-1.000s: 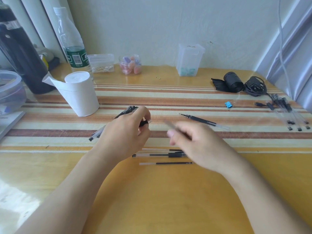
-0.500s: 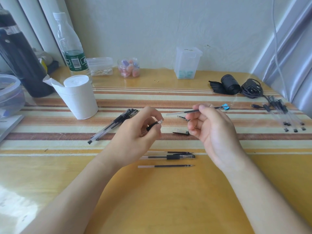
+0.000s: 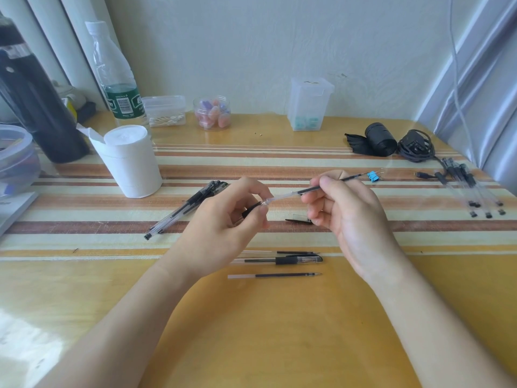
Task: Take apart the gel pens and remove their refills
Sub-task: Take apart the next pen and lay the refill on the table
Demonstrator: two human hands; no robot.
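Note:
My left hand (image 3: 223, 228) grips a gel pen barrel (image 3: 251, 209) by its black grip, most of it hidden in the fist. My right hand (image 3: 347, 208) pinches a thin refill (image 3: 310, 189) whose clear end meets the barrel mouth; its tip points up and right. Several whole gel pens (image 3: 187, 208) lie bundled left of my hands. Below my hands lie a pen (image 3: 291, 259) and two loose refills (image 3: 274, 275), and a small black pen part (image 3: 298, 220) rests between my hands. More clear barrels (image 3: 472, 189) lie at the right edge.
A white paper roll (image 3: 131, 161), a water bottle (image 3: 117, 79), a dark flask (image 3: 33, 107) and small plastic boxes (image 3: 309, 105) stand along the back. A blue binder clip (image 3: 373, 175), a black roll (image 3: 377, 142) and a coiled cable (image 3: 414, 148) sit at the right.
My right hand rose from the table with a refill and now holds it in line with the barrel in my left hand. My left hand lifted slightly off the pens.

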